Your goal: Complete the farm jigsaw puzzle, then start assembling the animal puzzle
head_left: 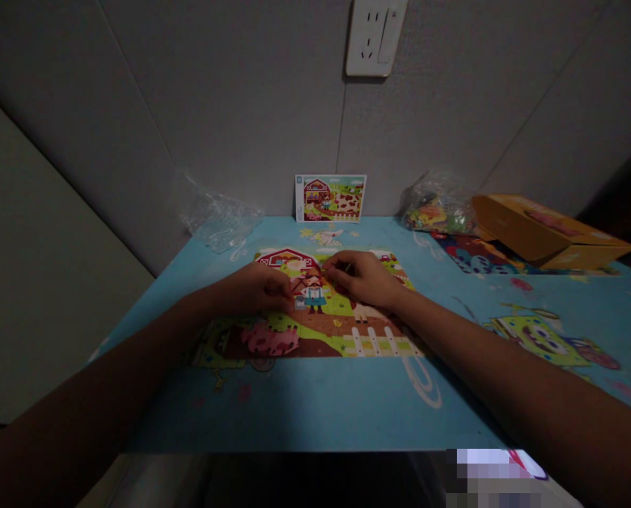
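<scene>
The puzzle (315,324), a bright farm scene, lies flat on the desk (326,416), set back from the near edge and closer to the left edge than to the right side. Its long axis appears to run left to right, roughly parallel to the near edge.

Both hands are over it, so it lies directly beneath them and not off to one side. The left hand (265,288) is curled, fingers bent down on the left half; whether it grips anything I cannot tell. The right hand (365,276) has its thumb and fingers drawn together over the upper middle; a small light bit shows beside the fingers, but whether that is a held piece or the picture below I cannot tell.

The narrow gap between the hands falls at a drawn figure (315,293) in blue. The right fingertips are near its hat, and the left ones are just beside its body. The right hand reaches slightly further toward the desk's far edge.

At that far edge a card (341,201) with a similar farm scene stands upright against the wall (241,106). Clear plastic (225,219) lies near the far left corner; a filled bag (436,204) and an orange box (531,226) sit toward the far right.
</scene>
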The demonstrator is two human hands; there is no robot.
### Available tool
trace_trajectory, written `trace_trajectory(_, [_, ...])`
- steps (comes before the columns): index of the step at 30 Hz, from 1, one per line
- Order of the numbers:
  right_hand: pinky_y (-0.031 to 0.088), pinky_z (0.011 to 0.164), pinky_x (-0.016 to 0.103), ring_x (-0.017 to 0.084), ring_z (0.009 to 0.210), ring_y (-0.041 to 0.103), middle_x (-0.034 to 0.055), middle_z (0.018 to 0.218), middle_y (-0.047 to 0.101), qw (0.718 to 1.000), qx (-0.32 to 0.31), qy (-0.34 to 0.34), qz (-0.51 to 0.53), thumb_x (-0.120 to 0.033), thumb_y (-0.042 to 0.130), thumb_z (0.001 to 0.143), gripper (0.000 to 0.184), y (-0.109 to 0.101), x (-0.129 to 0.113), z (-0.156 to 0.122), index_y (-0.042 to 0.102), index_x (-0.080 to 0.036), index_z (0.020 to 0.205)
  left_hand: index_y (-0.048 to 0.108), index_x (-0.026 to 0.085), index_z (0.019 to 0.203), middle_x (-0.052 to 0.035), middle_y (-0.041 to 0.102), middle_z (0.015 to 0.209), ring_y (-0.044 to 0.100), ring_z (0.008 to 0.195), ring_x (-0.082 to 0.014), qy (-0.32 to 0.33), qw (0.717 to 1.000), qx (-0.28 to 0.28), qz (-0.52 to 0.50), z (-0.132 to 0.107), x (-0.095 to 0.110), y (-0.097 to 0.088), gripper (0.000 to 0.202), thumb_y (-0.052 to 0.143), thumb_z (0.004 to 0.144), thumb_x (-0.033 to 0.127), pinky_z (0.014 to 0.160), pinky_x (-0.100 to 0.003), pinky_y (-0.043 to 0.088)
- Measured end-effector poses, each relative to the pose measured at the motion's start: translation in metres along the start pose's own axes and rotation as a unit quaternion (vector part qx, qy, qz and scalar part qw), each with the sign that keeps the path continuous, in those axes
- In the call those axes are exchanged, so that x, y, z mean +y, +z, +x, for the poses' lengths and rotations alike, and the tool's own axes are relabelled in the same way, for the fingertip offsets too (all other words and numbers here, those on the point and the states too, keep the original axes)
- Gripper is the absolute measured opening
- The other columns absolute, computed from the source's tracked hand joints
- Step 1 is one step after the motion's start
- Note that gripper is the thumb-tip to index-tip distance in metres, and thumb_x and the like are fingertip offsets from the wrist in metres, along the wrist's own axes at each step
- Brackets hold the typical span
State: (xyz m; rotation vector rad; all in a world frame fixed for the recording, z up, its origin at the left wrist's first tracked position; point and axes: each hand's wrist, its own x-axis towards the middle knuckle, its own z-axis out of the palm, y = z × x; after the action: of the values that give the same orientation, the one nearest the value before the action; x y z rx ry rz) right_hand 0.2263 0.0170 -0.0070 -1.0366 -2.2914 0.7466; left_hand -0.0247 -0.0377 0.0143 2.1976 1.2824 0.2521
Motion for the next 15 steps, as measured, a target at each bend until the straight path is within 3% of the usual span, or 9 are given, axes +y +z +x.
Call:
trace_trajectory(5, [0.041, 0.065, 0.029, 0.016, 0.067, 0.058, 0.0070, 0.080, 0.072, 1.000, -0.011, 0.002, -0.010, -0.035, 0.054, 0.088, 0.028, 0.000, -0.003, 0.000, 0.073, -0.014, 0.094, 0.073, 0.016, 0.075, 0.0009, 0.064, 0.064, 0.052, 0.058, -0.0104, 0.027, 0.999, 0.013, 0.038, 0.001, -0.002, 0.003, 0.028, 0.064, 0.082, 0.043, 0.057, -0.023, 0.034])
trace_trajectory(7, [0.041, 0.065, 0.030, 0.016, 0.068, 0.058, 0.0075, 0.082, 0.072, 1.000, -0.012, 0.001, -0.015, -0.034, 0.054, 0.088, 0.028, -0.001, -0.004, 0.000, 0.073, -0.014, 0.094, 0.074, 0.017, 0.075, 0.0006, 0.064, 0.063, 0.051, 0.058, -0.0111, 0.031, 0.994, 0.058, 0.091, 0.002, -0.003, 0.005, 0.031, 0.062, 0.085, 0.044, 0.057, -0.024, 0.034])
trace_trajectory(11, [0.040, 0.065, 0.030, 0.017, 0.069, 0.058, 0.0076, 0.082, 0.072, 1.000, -0.016, 0.000, -0.012, -0.035, 0.054, 0.088, 0.029, -0.001, -0.003, 0.000, 0.074, -0.015, 0.093, 0.072, 0.020, 0.114, -0.0078, 0.071, 0.105, 0.062, 0.090, -0.0201, 0.014, 0.965, 0.200, 0.172, 0.010, -0.012, 0.005, 0.039, 0.057, 0.089, 0.046, 0.079, -0.030, 0.043])
trace_trajectory(13, [0.041, 0.067, 0.030, 0.017, 0.070, 0.059, 0.0076, 0.083, 0.072, 1.000, -0.019, -0.002, -0.013, -0.035, 0.054, 0.088, 0.028, -0.001, -0.003, 0.000, 0.073, -0.015, 0.093, 0.066, 0.018, 0.127, -0.0130, 0.065, 0.126, 0.058, 0.112, -0.0257, 0.031, 0.961, 0.196, 0.192, 0.015, -0.020, 0.005, 0.047, 0.055, 0.090, 0.045, 0.096, -0.037, 0.040])
trace_trajectory(15, [0.041, 0.068, 0.030, 0.017, 0.071, 0.059, 0.0076, 0.085, 0.073, 1.000, -0.019, -0.003, -0.016, -0.035, 0.054, 0.088, 0.028, -0.002, -0.004, 0.000, 0.073, -0.015, 0.093, 0.064, 0.015, 0.128, -0.0152, 0.061, 0.134, 0.052, 0.123, -0.0283, 0.061, 0.966, 0.157, 0.197, 0.020, -0.027, 0.005, 0.048, 0.053, 0.092, 0.044, 0.106, -0.042, 0.033])
